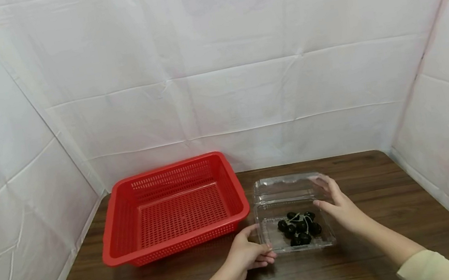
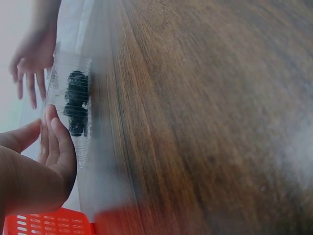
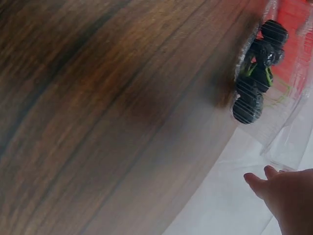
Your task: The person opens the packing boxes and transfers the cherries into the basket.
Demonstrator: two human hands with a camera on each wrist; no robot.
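Observation:
A clear plastic clamshell box (image 1: 267,241) sits on the table with its lid (image 1: 286,184) raised at the back. Inside lies a bunch of dark grapes (image 1: 301,226) on thin green stems, which the right wrist view shows through the box wall (image 3: 274,105). My left hand (image 1: 249,252) is at the front left corner of the box, thumb and fingers spread apart and its fingertips right at the wall. On the other side, my right hand (image 1: 340,205) reaches along the lid's right edge with extended fingers, its thumb near the box's side.
A red perforated plastic basket (image 1: 178,239) stands left of the box, its right rim close to the box's left edge. Both are on a dark wood-grain table (image 1: 394,211). White cloth walls (image 1: 244,97) enclose the table at the back and sides.

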